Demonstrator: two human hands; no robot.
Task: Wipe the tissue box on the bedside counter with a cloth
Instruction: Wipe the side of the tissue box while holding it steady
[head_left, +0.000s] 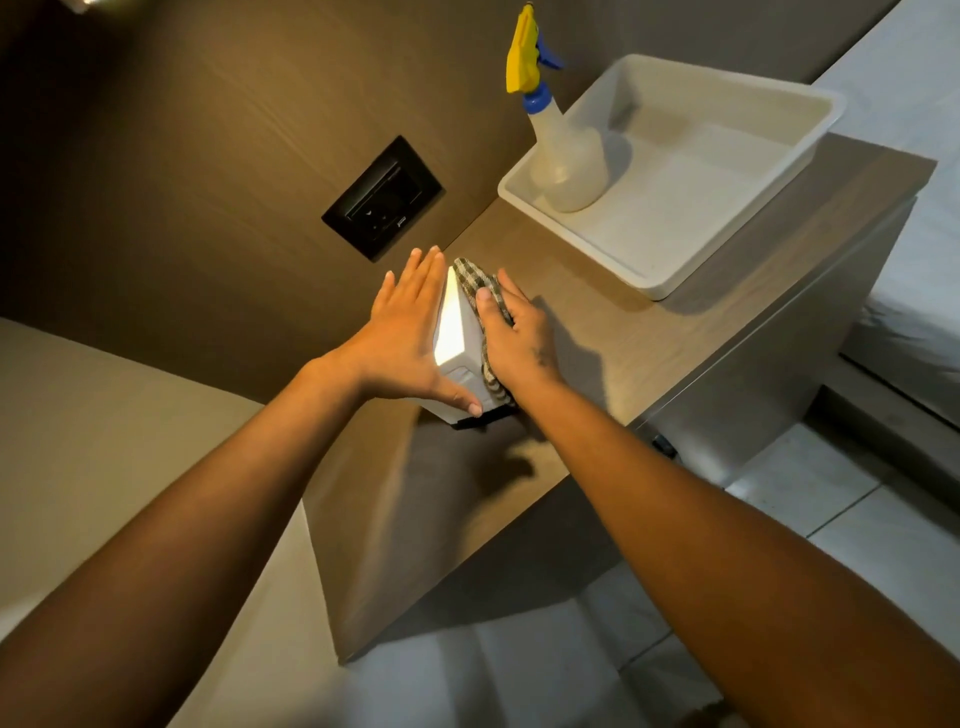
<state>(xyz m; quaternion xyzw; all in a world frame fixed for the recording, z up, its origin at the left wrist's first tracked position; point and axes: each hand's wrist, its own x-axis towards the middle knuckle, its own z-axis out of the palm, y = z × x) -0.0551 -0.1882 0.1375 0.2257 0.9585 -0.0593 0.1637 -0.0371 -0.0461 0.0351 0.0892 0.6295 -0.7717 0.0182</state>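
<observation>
A white tissue box (456, 332) stands on the wooden bedside counter (613, 332), near the wall. My left hand (402, 338) lies flat against the box's left side, fingers stretched out and thumb across its near end. My right hand (519, 338) presses a green-and-white checked cloth (475, 283) against the box's right side. The cloth wraps between palm and box, and part of it is hidden under my hand.
A white plastic tray (737, 228) sits at the far right of the counter, with a spray bottle (563, 150) with a yellow and blue trigger standing in it. A black wall socket (383, 200) is behind the box. A bed (914, 156) lies to the right, tiled floor below.
</observation>
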